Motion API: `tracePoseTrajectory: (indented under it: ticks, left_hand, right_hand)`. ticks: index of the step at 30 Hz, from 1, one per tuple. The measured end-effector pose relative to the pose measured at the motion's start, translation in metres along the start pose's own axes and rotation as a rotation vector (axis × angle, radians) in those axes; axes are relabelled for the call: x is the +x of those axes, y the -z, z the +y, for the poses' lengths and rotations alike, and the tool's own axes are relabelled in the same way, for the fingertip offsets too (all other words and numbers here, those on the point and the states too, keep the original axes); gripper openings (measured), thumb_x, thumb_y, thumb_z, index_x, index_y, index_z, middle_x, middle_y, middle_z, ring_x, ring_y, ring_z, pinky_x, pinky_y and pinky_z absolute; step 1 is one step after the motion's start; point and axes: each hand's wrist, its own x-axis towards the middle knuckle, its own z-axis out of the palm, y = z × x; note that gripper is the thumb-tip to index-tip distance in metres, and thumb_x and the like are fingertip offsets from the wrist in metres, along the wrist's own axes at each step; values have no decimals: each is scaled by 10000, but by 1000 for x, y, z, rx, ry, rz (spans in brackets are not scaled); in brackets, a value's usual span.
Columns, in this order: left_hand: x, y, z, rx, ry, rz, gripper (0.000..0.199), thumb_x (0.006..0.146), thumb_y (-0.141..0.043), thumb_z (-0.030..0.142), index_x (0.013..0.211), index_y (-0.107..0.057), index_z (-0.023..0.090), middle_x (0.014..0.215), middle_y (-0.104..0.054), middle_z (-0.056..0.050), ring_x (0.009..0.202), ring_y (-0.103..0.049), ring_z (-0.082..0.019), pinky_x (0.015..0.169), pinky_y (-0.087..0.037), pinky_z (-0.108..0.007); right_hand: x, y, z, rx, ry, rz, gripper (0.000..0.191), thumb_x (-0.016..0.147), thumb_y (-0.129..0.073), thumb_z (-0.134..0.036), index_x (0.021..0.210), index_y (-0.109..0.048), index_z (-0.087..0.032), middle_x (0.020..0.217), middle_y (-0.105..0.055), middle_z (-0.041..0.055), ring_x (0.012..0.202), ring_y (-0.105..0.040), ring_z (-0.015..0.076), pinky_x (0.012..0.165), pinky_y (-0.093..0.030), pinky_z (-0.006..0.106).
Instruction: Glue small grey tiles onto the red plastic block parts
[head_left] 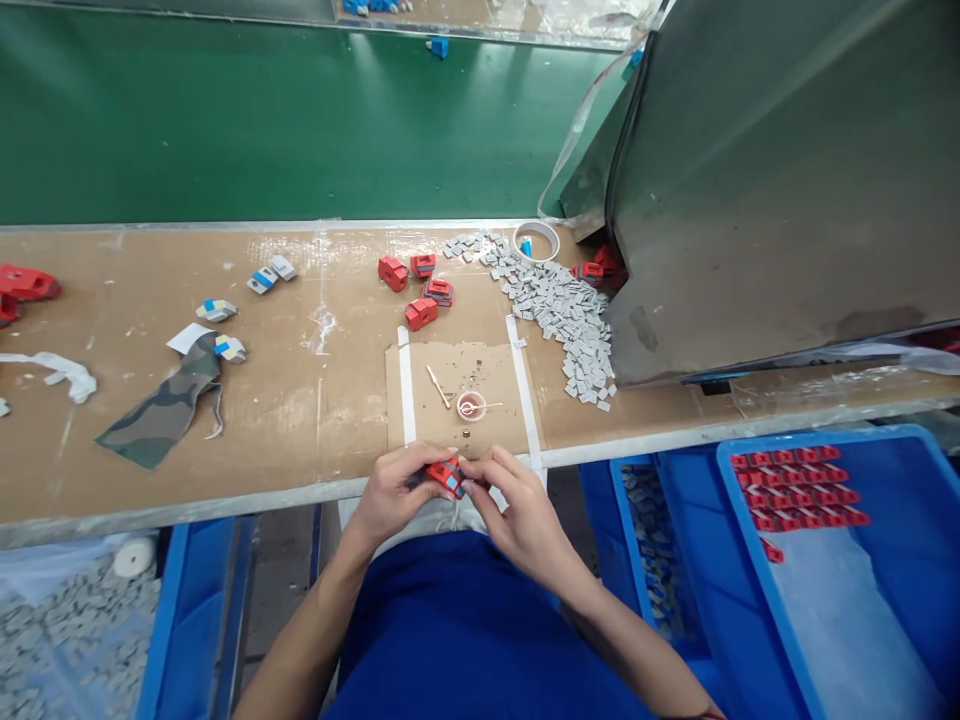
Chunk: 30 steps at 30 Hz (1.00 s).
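Near the bench's front edge, my left hand (397,492) grips a small red plastic toy part (448,477) that has a grey and light-blue patch. From the other side, the fingertips of my right hand (517,505) pinch the same part, and my fingers hide some of it. Just beyond my hands sits a small round cup (471,405) with a white-tipped stick lying across it. A second short stick (438,386) lies to its left on a taped cardboard piece (495,370). Further back are several similar red parts (421,313).
Many small grey pieces (562,310) spread at right, with a tape roll (535,241) among them. Camouflage cloth (165,405) and white-and-blue parts (262,279) lie at left. A large dark panel (780,190) blocks the right. A blue tray (907,530) below holds rows of red parts.
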Motion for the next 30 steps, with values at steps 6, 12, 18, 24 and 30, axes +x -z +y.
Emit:
tracePoseTrajectory:
  ticks: [6,12,18,24,30]
  left_hand:
    - [3,4,2,33,-59,-82,324,901,-784,388,1170,-769,208,950,-827,-104,824,-786,-210,744,-617,-288]
    - [6,5,1,-8,-134,-129,258,909,-781,334,1126,-775,194,936,-824,-112,814,-777,-197,743,-606,-280]
    - [7,8,2,-100,-154,-160,259,916,-775,293,1156,-775,195,937,-826,-115,817,-773,-197,744,-613,-286]
    - [10,13,3,-8,-175,-270,234,965,-706,345,1115,-775,178,885,-818,-118,792,-773,-204,729,-609,-286]
    - [12,10,7,87,-285,-293,184,1000,-653,268,1135,-758,199,934,-820,-117,838,-773,-205,749,-614,-292]
  right_hand:
    - [4,6,15,323,-175,-92,147,1004,-605,-258,942,-717,-185,860,-575,26,781,-573,157,701,-454,273]
    - [10,14,18,471,-329,-235,199,947,-679,-358,890,-690,-168,824,-562,3,703,-509,130,644,-400,261]
    - [4,10,12,542,-370,-244,312,952,-667,-471,855,-625,-178,783,-577,-6,693,-500,125,641,-399,257]
    - [2,2,14,577,-495,-308,461,908,-671,-616,790,-532,-192,636,-451,-69,565,-342,86,526,-269,219]
    - [-1,8,17,573,-424,-289,458,934,-660,-611,813,-596,-174,630,-449,-69,566,-369,87,528,-297,215]
